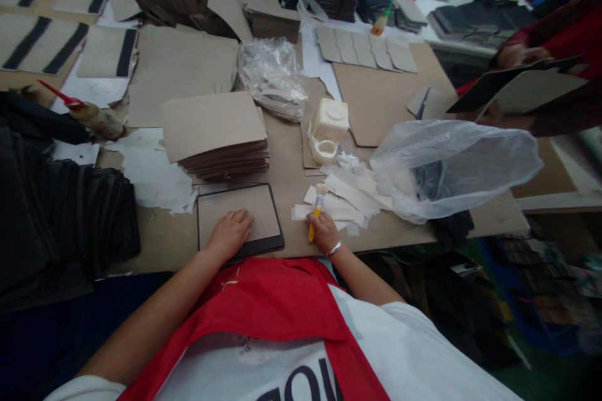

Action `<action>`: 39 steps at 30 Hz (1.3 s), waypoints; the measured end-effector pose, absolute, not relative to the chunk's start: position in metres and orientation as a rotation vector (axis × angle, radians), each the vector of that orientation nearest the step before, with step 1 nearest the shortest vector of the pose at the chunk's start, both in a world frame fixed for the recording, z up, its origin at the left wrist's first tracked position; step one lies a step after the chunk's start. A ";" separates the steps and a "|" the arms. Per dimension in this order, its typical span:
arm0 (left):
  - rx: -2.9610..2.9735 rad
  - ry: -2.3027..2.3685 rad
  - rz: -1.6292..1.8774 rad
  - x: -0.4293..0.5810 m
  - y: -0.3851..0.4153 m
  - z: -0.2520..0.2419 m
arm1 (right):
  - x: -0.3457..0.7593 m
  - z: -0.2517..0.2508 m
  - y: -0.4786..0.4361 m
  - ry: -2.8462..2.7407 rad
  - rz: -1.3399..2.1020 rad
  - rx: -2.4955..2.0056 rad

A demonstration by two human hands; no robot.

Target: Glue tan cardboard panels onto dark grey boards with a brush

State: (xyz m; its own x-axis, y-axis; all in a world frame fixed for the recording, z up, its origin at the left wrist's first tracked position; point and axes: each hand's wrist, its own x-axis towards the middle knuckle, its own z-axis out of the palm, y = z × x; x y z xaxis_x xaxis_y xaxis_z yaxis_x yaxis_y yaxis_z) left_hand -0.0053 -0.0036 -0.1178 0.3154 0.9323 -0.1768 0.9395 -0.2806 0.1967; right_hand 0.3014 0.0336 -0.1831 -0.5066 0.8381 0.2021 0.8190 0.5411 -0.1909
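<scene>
Flat on a beige board (pixel 226 203) with a black border lies my left hand (pixel 231 232), its fingers stretched out over the surface. The board rests on black material at the table's front edge. My right hand (pixel 322 232) is closed around the yellow handle of a paintbrush (pixel 316 213), bristles pointing away from me. Beneath and beyond the brush are pale paper strips (pixel 350 194) in a loose heap. A cream plastic container (pixel 330 119) with an open mouth stands behind them. Just past the board rises a stack of beige boards (pixel 216 131).
Folded black material (pixel 61 200) is piled at the left. A glue bottle with a red nozzle (pixel 94 116) leans near it. Clear plastic bags (pixel 275 75) lie behind the stack, and another plastic bag (pixel 470 163) sits at the right. Across the table a person (pixel 527 56) holds dark and beige panels.
</scene>
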 end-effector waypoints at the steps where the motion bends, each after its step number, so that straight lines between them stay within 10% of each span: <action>1: 2.316 1.672 0.010 -0.001 -0.002 -0.118 | 0.301 -0.183 0.034 -2.505 0.110 -1.399; 39: 2.100 1.307 0.043 0.108 0.057 -0.130 | 0.304 -0.179 0.029 -2.216 0.311 -1.373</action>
